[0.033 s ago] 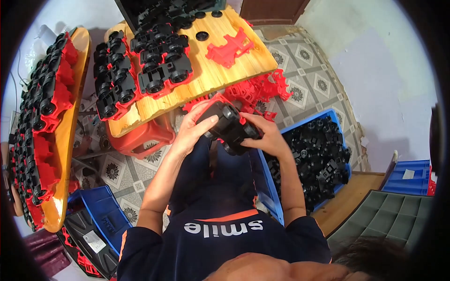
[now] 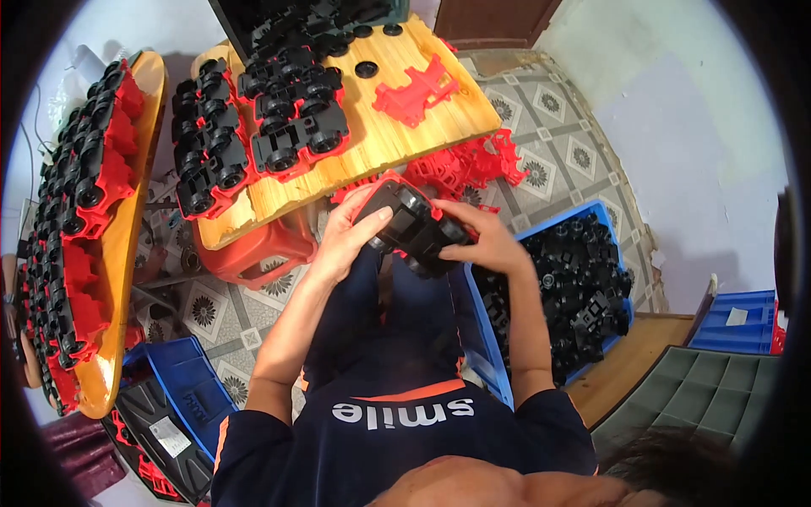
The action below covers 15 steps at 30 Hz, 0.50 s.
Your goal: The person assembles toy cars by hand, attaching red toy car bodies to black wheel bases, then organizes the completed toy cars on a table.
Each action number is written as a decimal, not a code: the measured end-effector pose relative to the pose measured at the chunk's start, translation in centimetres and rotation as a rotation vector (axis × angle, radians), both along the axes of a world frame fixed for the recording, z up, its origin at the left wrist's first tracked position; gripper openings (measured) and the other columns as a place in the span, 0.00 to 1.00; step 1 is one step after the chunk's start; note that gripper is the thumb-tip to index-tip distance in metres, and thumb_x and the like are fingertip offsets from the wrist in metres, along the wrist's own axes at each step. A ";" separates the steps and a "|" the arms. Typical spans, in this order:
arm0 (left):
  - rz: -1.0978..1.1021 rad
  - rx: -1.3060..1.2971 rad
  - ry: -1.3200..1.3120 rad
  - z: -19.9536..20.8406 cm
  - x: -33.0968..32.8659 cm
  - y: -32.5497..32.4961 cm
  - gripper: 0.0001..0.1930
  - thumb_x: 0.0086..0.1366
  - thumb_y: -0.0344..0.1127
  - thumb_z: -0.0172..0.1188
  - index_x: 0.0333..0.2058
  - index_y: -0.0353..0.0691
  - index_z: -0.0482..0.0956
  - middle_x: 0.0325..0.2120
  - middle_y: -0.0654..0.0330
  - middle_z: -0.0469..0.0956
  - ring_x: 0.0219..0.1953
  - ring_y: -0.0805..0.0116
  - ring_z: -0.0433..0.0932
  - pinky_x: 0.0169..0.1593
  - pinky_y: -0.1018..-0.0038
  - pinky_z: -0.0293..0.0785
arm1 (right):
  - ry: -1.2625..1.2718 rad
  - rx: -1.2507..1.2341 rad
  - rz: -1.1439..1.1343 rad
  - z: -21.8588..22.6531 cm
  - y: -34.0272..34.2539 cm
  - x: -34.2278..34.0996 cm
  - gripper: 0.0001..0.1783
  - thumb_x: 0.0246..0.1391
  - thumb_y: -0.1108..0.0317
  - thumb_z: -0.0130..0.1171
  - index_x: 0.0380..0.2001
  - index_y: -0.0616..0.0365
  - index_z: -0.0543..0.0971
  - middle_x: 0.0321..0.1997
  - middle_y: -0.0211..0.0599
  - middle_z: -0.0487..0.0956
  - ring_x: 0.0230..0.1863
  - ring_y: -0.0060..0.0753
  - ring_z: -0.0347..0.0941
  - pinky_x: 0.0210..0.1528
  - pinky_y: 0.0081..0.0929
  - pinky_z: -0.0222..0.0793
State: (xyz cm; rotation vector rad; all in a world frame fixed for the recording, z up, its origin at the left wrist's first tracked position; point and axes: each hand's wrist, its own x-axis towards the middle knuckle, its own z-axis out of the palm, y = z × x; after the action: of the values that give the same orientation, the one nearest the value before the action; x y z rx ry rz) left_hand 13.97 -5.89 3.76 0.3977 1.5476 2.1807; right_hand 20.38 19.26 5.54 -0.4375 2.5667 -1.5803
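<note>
Between my two hands is a toy car (image 2: 412, 221), tilted, its black underside and black wheels facing up and a red body edge showing. My left hand (image 2: 345, 237) grips it from the left, with the thumb lying on the black base. On the other side my right hand (image 2: 494, 242) holds the right end near a wheel, fingers above and thumb below. Just beyond, on the wooden table (image 2: 372, 139), lies a red plastic car body (image 2: 414, 93). Rows of similar upturned toy cars (image 2: 291, 139) stand to its left.
At my right is a blue crate (image 2: 610, 211) full of black chassis parts (image 2: 562, 279). Loose red bodies (image 2: 473, 160) lie beyond my hands, below the table edge. A red stool (image 2: 253, 253) stands under the table. Another wooden board (image 2: 127, 313) with toy cars is far left.
My right hand has shifted very slightly to the right on the toy car, its thumb a little higher. My left hand keeps its grip.
</note>
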 end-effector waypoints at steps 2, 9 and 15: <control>0.062 0.055 -0.042 0.8 0.4 0.2 0.26 0.66 0.36 0.61 0.61 0.36 0.68 0.55 0.60 0.74 0.56 0.72 0.72 0.60 0.73 0.66 | -0.110 -0.225 0.134 0.6 3.0 -4.5 0.41 0.38 0.69 0.72 0.60 0.58 0.71 0.61 0.40 0.74 0.62 0.32 0.69 0.64 0.30 0.61; 0.410 0.211 0.116 9.5 -8.4 0.1 0.23 0.69 0.50 0.55 0.55 0.41 0.73 0.46 0.61 0.78 0.49 0.71 0.75 0.53 0.68 0.71 | 0.679 0.740 -0.171 -0.9 1.5 -22.5 0.53 0.35 0.53 0.73 0.67 0.47 0.62 0.73 0.48 0.53 0.73 0.52 0.47 0.70 0.58 0.39; 0.450 0.146 -0.135 10.0 -23.8 8.4 0.22 0.67 0.52 0.57 0.47 0.39 0.76 0.42 0.60 0.79 0.43 0.69 0.76 0.47 0.68 0.71 | 0.677 0.781 -0.134 -1.4 2.4 -20.9 0.38 0.27 0.56 0.77 0.47 0.54 0.78 0.55 0.45 0.69 0.60 0.49 0.62 0.67 0.51 0.49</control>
State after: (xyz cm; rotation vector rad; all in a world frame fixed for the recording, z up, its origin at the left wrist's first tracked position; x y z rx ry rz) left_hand -9.79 2.47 13.73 -0.0667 1.5194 2.6056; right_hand -0.50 21.69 4.14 -0.8038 3.4573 -0.3351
